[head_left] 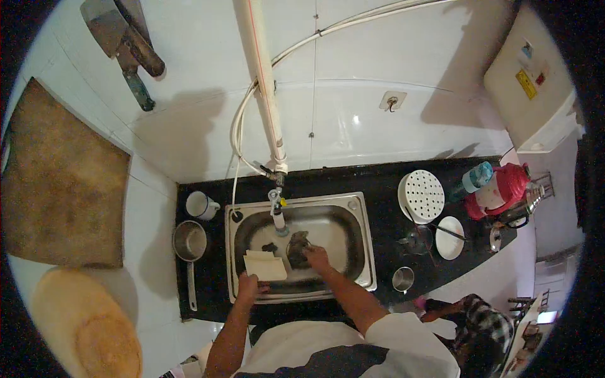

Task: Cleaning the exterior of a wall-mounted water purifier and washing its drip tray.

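Note:
Over the left part of the stainless steel sink (370,250), my left hand (250,285) grips the lower edge of a pale, flat, squarish item (265,267); its material cannot be told. My right hand (315,257) is closed on a dark, crumpled cloth-like thing (298,250) inside the basin. A small dark lump (269,247) lies just above the pale item. The tap (279,217) reaches down over the basin, above and between my hands. Whether water runs from it cannot be told.
A saucepan (190,241) and an enamel mug (201,206) stand left of the sink. To the right are a perforated white plate (424,194), a white dish (449,238), a metal cup (403,279) and a red-topped flask (501,189). Another person (477,326) is at lower right.

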Demonstrator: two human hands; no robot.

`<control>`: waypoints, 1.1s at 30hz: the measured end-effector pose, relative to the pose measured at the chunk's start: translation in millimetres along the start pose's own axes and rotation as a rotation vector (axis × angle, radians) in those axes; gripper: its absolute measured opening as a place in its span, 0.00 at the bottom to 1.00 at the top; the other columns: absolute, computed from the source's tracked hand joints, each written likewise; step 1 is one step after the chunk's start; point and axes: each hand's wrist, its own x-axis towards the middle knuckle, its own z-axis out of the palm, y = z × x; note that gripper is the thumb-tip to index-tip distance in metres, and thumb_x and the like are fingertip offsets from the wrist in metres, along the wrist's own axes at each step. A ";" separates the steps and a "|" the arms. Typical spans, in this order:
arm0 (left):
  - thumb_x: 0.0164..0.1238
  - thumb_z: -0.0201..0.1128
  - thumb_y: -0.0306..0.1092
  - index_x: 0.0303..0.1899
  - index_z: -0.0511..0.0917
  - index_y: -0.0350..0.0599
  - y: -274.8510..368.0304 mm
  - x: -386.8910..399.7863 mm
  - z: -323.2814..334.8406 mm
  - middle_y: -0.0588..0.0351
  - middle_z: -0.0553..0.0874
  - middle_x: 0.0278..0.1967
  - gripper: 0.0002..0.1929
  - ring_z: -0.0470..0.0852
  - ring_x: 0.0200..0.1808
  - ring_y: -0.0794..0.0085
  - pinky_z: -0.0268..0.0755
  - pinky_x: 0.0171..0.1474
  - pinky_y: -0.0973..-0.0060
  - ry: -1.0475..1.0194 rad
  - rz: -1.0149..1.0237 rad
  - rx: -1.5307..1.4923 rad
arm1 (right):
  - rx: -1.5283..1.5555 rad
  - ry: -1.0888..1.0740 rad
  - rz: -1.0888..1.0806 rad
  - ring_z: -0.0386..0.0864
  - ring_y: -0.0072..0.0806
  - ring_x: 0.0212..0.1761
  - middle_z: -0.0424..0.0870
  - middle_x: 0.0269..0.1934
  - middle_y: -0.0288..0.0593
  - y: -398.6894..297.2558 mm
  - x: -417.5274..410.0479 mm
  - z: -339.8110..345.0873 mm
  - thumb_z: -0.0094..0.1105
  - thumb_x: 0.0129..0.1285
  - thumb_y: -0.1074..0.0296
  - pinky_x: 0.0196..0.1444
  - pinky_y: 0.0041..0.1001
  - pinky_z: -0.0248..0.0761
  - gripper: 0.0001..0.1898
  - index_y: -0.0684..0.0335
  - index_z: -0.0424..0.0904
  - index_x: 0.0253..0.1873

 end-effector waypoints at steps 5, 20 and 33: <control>0.59 0.43 0.23 0.58 0.69 0.34 20.8 14.8 20.6 0.39 0.80 0.50 0.23 0.83 0.49 0.47 0.86 0.41 0.57 -0.038 -0.110 -0.081 | 0.758 -0.012 -0.018 0.78 0.23 0.39 0.84 0.41 0.38 -85.9 -57.2 -40.4 0.63 0.65 0.60 0.44 0.25 0.72 0.18 0.71 0.80 0.50; 0.57 0.46 0.26 0.59 0.69 0.33 -51.2 15.6 21.8 0.41 0.78 0.54 0.25 0.82 0.53 0.48 0.79 0.52 0.46 -0.465 -0.057 -0.512 | -0.671 0.270 -0.985 0.76 0.37 0.56 0.80 0.47 0.47 -154.5 -138.8 -43.8 0.66 0.52 0.63 0.55 0.34 0.70 0.09 0.60 0.85 0.36; 0.51 0.48 0.25 0.54 0.71 0.27 30.4 -31.2 4.1 0.38 0.81 0.46 0.25 0.85 0.47 0.46 0.82 0.46 0.50 -0.361 -0.047 -0.126 | 0.354 -0.055 -0.150 0.81 0.31 0.39 0.83 0.37 0.40 -137.3 -103.2 -81.4 0.60 0.63 0.65 0.45 0.28 0.73 0.17 0.62 0.80 0.55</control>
